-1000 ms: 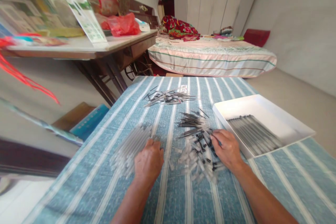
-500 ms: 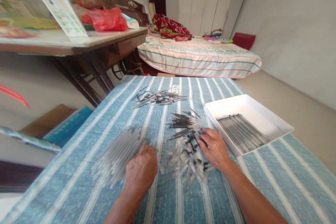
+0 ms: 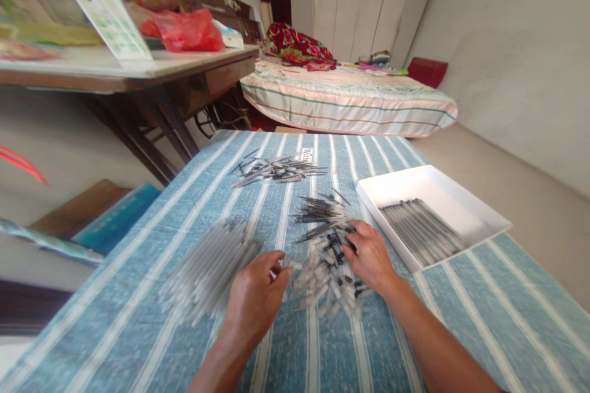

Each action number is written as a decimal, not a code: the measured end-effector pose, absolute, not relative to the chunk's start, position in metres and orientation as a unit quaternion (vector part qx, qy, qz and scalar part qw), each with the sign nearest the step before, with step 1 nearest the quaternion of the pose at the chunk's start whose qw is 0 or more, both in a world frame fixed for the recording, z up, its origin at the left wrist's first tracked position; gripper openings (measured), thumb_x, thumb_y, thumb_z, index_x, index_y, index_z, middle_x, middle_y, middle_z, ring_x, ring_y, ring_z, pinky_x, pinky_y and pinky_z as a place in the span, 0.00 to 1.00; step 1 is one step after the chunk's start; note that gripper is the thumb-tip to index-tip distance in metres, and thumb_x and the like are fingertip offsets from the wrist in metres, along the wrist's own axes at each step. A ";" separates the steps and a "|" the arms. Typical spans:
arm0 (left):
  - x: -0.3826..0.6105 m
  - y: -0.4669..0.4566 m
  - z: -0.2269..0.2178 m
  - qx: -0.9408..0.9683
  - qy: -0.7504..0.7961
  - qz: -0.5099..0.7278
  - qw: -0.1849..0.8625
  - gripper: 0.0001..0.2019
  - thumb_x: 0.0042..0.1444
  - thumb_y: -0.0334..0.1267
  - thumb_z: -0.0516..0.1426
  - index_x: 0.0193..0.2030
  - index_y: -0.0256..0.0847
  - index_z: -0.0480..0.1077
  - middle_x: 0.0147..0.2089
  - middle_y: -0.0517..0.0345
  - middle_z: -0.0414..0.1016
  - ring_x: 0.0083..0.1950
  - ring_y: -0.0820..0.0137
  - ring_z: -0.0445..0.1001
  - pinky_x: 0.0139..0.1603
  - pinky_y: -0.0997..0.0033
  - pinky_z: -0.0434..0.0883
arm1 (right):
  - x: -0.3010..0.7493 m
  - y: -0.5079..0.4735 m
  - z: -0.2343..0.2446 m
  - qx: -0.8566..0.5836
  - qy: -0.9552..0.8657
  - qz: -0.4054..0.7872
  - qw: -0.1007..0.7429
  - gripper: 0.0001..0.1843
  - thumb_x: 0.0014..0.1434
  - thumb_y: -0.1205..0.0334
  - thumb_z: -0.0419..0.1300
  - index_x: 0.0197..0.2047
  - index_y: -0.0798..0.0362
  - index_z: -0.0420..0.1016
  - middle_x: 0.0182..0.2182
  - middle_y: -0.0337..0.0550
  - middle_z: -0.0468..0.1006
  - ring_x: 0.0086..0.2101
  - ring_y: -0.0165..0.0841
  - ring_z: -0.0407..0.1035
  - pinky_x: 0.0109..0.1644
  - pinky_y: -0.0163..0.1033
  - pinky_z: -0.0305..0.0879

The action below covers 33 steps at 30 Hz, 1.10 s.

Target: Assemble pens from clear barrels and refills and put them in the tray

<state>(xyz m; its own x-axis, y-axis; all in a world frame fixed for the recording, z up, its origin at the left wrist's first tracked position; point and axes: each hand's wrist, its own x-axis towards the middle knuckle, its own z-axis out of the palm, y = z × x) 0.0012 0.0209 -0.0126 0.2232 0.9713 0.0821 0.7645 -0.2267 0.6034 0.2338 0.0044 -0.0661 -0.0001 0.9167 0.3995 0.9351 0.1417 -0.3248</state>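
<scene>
My left hand hovers over the blue striped cloth, fingers curled in a pinch beside a pile of clear pen barrels; what it pinches is too small to name. My right hand lies palm down with bent fingers on a heap of clear caps and black parts. Just beyond that heap is a bunch of thin black refills.
A white tray with assembled pens sits at the right. Another scatter of pen parts lies farther back. A wooden table with bags stands left, a bed behind.
My left hand has lifted off the barrel pile and shifted right toward the caps heap. My right hand has stayed on the heap, sliding slightly.
</scene>
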 end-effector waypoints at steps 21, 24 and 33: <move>0.020 0.001 0.002 0.599 0.437 0.294 0.603 0.06 0.48 0.38 0.57 0.29 0.38 0.70 0.25 0.60 0.73 0.28 0.71 0.71 0.31 0.74 0.67 | 0.201 -0.018 -0.041 -0.515 -0.523 0.403 0.547 0.07 0.48 0.60 0.63 0.31 0.53 0.75 0.22 0.37 0.74 0.23 0.28 0.67 0.27 0.33 0.65; 0.021 0.000 0.003 0.579 0.436 0.302 0.619 0.07 0.48 0.39 0.56 0.30 0.38 0.69 0.24 0.60 0.73 0.24 0.74 0.69 0.26 0.75 0.67 | 0.203 -0.018 -0.040 -0.532 -0.597 0.318 0.510 0.05 0.50 0.62 0.60 0.30 0.53 0.75 0.23 0.38 0.73 0.24 0.28 0.66 0.28 0.32 0.64; 0.024 0.000 -0.001 0.567 0.469 0.314 0.600 0.15 0.49 0.43 0.55 0.42 0.36 0.69 0.21 0.64 0.70 0.16 0.78 0.62 0.15 0.79 0.59 | 0.229 -0.006 -0.053 -0.599 -0.684 0.050 0.414 0.10 0.58 0.63 0.52 0.30 0.51 0.74 0.26 0.41 0.72 0.29 0.31 0.67 0.34 0.35 0.63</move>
<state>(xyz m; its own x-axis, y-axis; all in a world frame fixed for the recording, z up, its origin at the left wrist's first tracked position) 0.0237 0.0000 -0.0010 0.3632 0.9083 -0.2076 0.1552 0.1607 0.9747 0.2295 -0.0061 -0.0528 0.0605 0.8605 0.5058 0.7780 0.2768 -0.5640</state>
